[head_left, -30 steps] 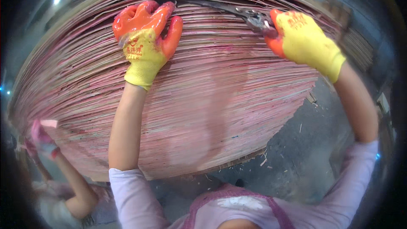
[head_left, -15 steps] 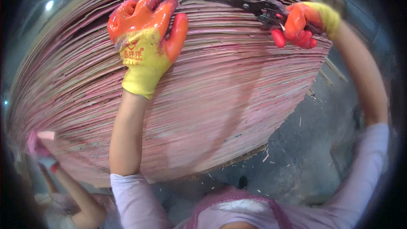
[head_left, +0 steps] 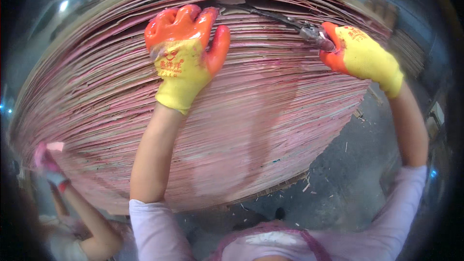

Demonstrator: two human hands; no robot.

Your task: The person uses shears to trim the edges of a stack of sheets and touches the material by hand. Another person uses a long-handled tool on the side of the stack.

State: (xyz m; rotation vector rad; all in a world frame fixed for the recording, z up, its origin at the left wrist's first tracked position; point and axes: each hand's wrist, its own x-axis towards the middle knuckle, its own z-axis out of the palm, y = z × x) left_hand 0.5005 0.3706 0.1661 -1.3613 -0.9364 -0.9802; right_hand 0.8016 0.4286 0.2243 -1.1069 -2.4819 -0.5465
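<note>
A tall stack of thin wood veneer sheets, stained pink along the edges, fills the middle of the view. My left hand, in a yellow glove with wet orange fingers, rests open against the upper sheet edges. Its thumb stands apart, while the fingertips are partly hidden at a dark gap between sheets. On the right, my right hand, gloved alike, is closed around the handles of dark shears. The shears point left along that gap, their tip close to my left fingers.
At the lower left, another person's pink-gloved hand is at the stack's side near a pale pink scrap. Wood chips lie on the grey floor. Another stack of sheets stands beyond at the right.
The view has shifted, and the stack's top shows more. My right hand has turned, its glove back now showing, and the shears' handles look closer together. The left hand keeps its pose.
</note>
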